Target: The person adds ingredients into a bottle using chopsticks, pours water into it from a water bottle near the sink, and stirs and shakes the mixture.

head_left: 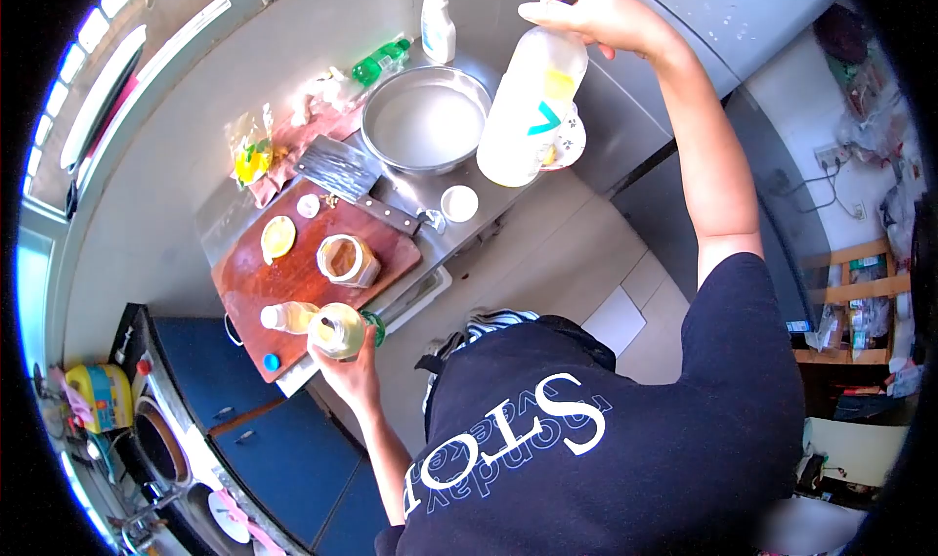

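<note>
My right hand [606,19], raised at the upper right, is closed on the top of a large translucent white jug [532,116] with a yellow and teal label. The jug hangs tilted beside the metal basin. My left hand [350,368] is wrapped round a clear bottle [338,329] with a green base, its open mouth facing up. Just left of that bottle is a small bottle with a white cap [277,317]. An open glass jar [348,261] with brown contents stands on the wooden cutting board [239,292], near a cut lemon half [278,235].
A cleaver [342,173] lies across the board's far edge. Behind it are a steel basin [425,116], a spray bottle [438,19] and a green bottle [379,63]. A white cup [459,203] sits near the counter's front edge. A blue cap [271,362] lies on the board.
</note>
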Demonstrator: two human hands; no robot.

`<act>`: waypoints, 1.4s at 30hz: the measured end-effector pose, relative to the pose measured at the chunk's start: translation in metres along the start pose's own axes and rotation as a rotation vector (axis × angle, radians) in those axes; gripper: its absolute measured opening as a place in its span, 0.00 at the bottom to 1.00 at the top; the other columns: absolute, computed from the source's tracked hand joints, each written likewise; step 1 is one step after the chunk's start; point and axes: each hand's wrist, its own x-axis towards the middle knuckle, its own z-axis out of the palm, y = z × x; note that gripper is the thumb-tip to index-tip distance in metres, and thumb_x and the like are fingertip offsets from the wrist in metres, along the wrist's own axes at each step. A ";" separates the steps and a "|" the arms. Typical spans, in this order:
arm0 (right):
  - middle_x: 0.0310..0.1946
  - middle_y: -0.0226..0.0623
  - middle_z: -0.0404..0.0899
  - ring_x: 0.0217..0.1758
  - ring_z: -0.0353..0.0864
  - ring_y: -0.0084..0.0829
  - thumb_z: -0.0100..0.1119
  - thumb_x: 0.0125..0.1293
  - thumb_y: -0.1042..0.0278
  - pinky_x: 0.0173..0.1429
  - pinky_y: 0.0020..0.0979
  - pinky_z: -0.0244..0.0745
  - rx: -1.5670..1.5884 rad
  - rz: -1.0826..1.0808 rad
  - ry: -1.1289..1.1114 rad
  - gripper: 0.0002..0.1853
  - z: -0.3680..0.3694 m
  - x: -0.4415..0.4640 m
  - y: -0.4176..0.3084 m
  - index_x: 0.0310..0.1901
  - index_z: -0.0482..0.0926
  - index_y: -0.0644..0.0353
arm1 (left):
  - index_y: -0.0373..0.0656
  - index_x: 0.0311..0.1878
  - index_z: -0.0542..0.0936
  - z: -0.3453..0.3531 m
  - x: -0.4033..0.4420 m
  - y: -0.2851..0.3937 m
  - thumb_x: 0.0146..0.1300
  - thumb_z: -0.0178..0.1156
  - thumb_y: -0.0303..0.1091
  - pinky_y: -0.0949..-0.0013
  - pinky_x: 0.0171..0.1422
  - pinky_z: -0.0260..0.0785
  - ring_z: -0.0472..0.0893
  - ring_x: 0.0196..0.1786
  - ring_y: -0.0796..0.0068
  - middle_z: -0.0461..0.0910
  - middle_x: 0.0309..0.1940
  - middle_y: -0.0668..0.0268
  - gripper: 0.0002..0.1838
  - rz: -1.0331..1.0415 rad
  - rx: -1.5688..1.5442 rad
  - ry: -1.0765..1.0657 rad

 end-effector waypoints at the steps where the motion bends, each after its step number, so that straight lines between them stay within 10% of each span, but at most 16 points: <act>1: 0.22 0.26 0.74 0.21 0.69 0.13 0.60 0.61 0.45 0.18 0.19 0.63 -0.115 0.031 0.010 0.20 0.004 0.003 0.005 0.29 0.76 0.55 | 0.38 0.62 0.65 0.000 0.000 0.000 0.47 0.76 0.32 0.65 0.66 0.62 0.72 0.60 0.67 0.72 0.56 0.57 0.40 -0.011 -0.007 0.001; 4: 0.18 0.27 0.73 0.17 0.70 0.17 0.60 0.59 0.40 0.14 0.22 0.62 -0.100 -0.117 0.092 0.23 0.039 0.009 0.023 0.25 0.73 0.54 | 0.38 0.62 0.65 0.000 0.002 -0.002 0.47 0.77 0.33 0.65 0.66 0.62 0.72 0.60 0.67 0.72 0.56 0.57 0.40 -0.017 -0.004 -0.007; 10: 0.29 0.45 0.82 0.37 0.83 0.47 0.58 0.56 0.36 0.42 0.42 0.76 -0.386 -0.080 0.030 0.28 0.126 0.000 0.054 0.37 0.74 0.59 | 0.38 0.62 0.66 0.000 0.001 -0.004 0.46 0.77 0.34 0.65 0.65 0.63 0.73 0.59 0.67 0.72 0.56 0.57 0.40 -0.012 -0.026 0.006; 23: 0.52 0.51 0.75 0.58 0.74 0.42 0.62 0.54 0.47 0.61 0.37 0.69 -0.424 -0.054 -0.092 0.31 0.171 0.001 0.096 0.54 0.75 0.63 | 0.38 0.65 0.61 0.001 0.000 -0.008 0.48 0.76 0.30 0.66 0.63 0.67 0.73 0.59 0.68 0.71 0.58 0.57 0.43 0.024 -0.016 -0.004; 25: 0.52 0.48 0.75 0.61 0.71 0.41 0.62 0.55 0.53 0.65 0.38 0.66 -0.372 -0.408 -0.137 0.27 0.143 -0.013 0.082 0.55 0.75 0.59 | 0.38 0.65 0.61 0.001 -0.001 -0.006 0.48 0.75 0.30 0.66 0.63 0.67 0.73 0.59 0.68 0.72 0.57 0.57 0.43 0.015 -0.018 -0.001; 42: 0.52 0.42 0.76 0.54 0.76 0.35 0.65 0.58 0.59 0.61 0.33 0.69 -0.026 -0.358 -0.127 0.27 0.139 -0.019 0.098 0.56 0.74 0.63 | 0.39 0.62 0.66 -0.002 0.001 -0.004 0.45 0.78 0.37 0.63 0.63 0.64 0.73 0.58 0.65 0.73 0.54 0.57 0.42 -0.003 0.013 0.015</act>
